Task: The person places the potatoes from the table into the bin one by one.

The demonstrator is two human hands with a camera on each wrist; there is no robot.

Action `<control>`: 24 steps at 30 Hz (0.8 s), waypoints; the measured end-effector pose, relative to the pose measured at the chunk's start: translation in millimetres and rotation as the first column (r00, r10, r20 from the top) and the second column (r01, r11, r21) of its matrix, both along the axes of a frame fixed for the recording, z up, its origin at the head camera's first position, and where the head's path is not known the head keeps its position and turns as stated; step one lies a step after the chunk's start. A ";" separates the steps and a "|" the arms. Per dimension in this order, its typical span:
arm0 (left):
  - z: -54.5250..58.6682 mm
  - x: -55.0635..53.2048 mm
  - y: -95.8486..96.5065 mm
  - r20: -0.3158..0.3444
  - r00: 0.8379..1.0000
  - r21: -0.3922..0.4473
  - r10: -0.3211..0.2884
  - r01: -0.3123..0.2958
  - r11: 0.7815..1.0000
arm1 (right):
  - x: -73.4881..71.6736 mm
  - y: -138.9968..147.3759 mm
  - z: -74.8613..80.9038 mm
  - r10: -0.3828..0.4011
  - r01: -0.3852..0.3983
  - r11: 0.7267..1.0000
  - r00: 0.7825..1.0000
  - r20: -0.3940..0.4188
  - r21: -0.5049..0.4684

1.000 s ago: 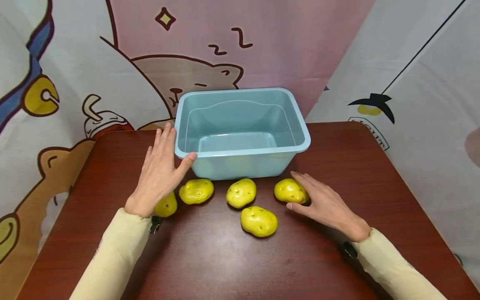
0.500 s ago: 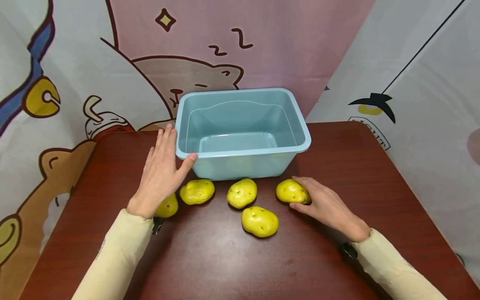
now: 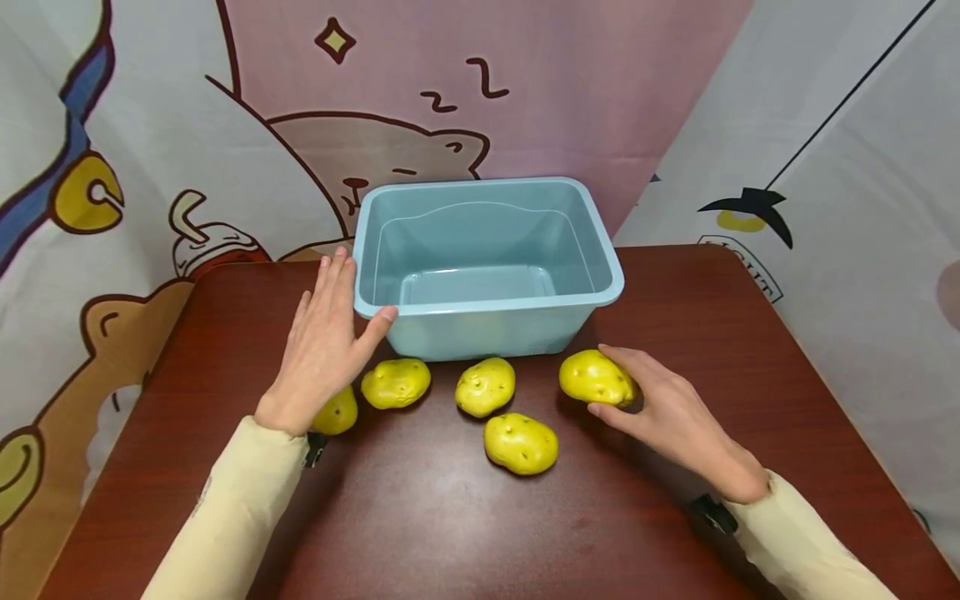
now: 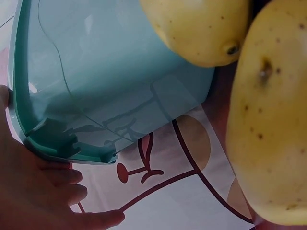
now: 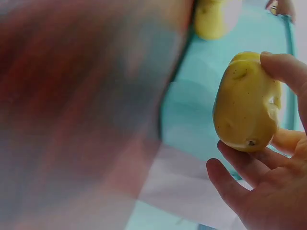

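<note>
Closest to me, between my two hands, one potato lies alone on the table. Just beyond it a second potato sits in front of the tub, and to the left of that a third potato lies near my left thumb. A fourth potato is partly hidden under my left wrist.

My right hand holds a fifth potato. The fingers curl around it from below and the thumb lies over its top, as the right wrist view shows clearly. This potato is just right of the others and near the front right corner of the tub; I cannot tell if it touches the table.

My left hand is spread with straight fingers. The palm lies against the left wall of the tub and the thumb presses on the rim at the front left corner. It grips nothing.

Beyond both hands the light blue tub stands upright on the table. Behind it hangs a cloth with cartoon bears.
</note>
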State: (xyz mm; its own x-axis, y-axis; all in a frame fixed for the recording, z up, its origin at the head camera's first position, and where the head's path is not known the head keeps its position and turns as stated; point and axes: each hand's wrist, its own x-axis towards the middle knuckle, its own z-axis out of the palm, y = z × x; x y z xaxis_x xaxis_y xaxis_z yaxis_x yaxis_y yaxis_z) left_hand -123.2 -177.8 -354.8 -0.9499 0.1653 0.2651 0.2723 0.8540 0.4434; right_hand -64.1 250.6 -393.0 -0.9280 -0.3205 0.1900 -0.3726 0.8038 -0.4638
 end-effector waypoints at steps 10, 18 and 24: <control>1.3 0.9 0.3 -0.001 1.000 -0.001 0.000 0.000 1.000 | 12.9 -3.8 43.8 -0.014 0.013 1.000 0.995 -0.099 -0.010; 2.3 1.1 0.3 0.001 1.000 -0.008 0.002 -0.002 1.000 | 20.0 -10.3 67.1 -0.029 0.020 0.997 0.991 -0.128 -0.070; 1.8 0.5 1.1 -0.002 1.000 -0.008 -0.001 0.001 1.000 | 21.2 -14.4 78.8 -0.028 0.014 0.996 0.988 -0.154 -0.090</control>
State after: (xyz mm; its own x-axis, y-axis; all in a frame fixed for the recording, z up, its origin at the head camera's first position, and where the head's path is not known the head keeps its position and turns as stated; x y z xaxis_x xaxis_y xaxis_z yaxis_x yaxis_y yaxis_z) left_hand -122.7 -176.7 -353.0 -0.9492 0.1681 0.2659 0.2739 0.8574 0.4357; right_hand -42.9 236.2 -314.2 -0.8913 -0.2770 0.3589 -0.4291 0.7706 -0.4711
